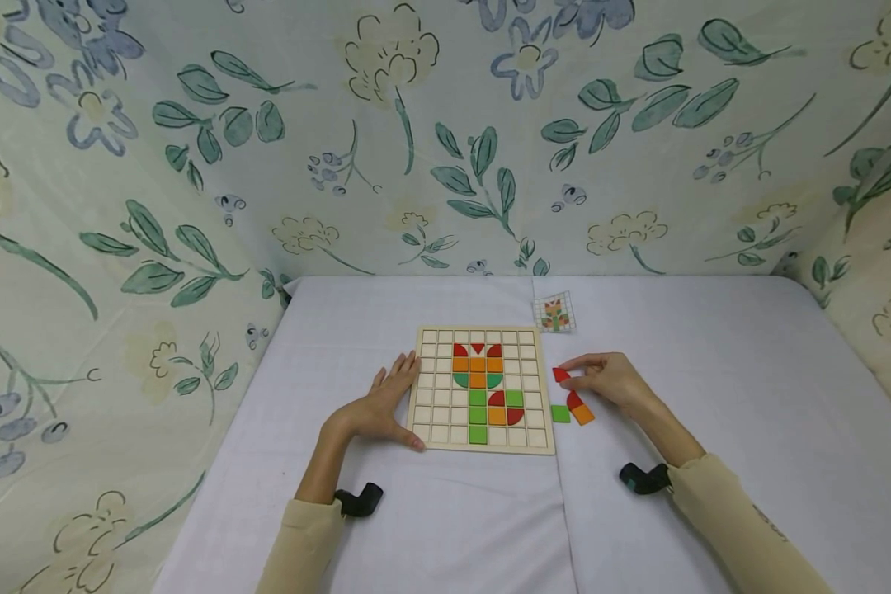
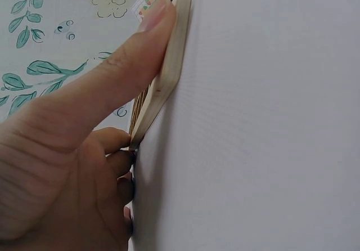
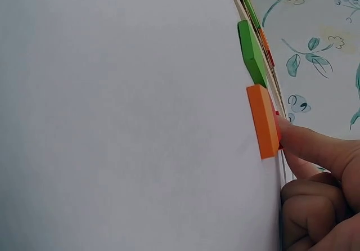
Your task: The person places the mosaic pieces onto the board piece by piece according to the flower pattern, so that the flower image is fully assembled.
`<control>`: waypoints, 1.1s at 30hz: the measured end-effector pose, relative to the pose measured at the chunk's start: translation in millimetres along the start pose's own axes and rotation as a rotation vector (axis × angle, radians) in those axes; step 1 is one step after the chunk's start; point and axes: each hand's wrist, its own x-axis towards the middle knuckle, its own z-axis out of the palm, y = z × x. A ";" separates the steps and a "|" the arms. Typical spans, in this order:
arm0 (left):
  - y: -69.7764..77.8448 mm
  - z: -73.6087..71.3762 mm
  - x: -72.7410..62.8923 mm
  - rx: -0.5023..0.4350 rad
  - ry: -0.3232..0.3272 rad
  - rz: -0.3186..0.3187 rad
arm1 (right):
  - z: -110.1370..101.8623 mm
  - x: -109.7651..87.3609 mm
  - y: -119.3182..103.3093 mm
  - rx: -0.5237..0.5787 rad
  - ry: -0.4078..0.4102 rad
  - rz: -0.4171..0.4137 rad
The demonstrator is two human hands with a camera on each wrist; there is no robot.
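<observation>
A pale wooden grid board (image 1: 434, 417) lies on the table with red, orange and green tiles set in a flower-like pattern. My left hand (image 1: 379, 408) has its fingers spread along the board's left side, and the thumb rests at the near left corner. To the right of the board, my right hand (image 1: 615, 381) pinches a red tile (image 1: 560, 374) between thumb and index finger; its full outline is partly covered. Near that hand lie a red quarter-circle tile (image 1: 573, 400), an orange square tile (image 1: 582, 414) and a green square tile (image 1: 560, 413).
Behind the board's far right corner lies a small pattern card (image 1: 554, 313) with a similar flower picture. A white cloth (image 1: 676, 330) with a seam covers the table. Floral fabric (image 1: 445, 165) hangs behind it and at both sides.
</observation>
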 end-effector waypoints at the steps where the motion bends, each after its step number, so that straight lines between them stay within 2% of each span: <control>1: -0.2 0.1 0.0 0.000 0.001 0.001 | -0.2 0.0 0.0 0.001 -0.001 0.000; 12: -0.6 -0.2 -0.4 0.001 -0.001 0.003 | -2.5 0.9 -0.2 0.028 -0.042 -0.044; 33: -3.7 1.5 2.0 0.014 -0.006 0.005 | 2.0 8.3 2.1 0.014 -0.060 -0.046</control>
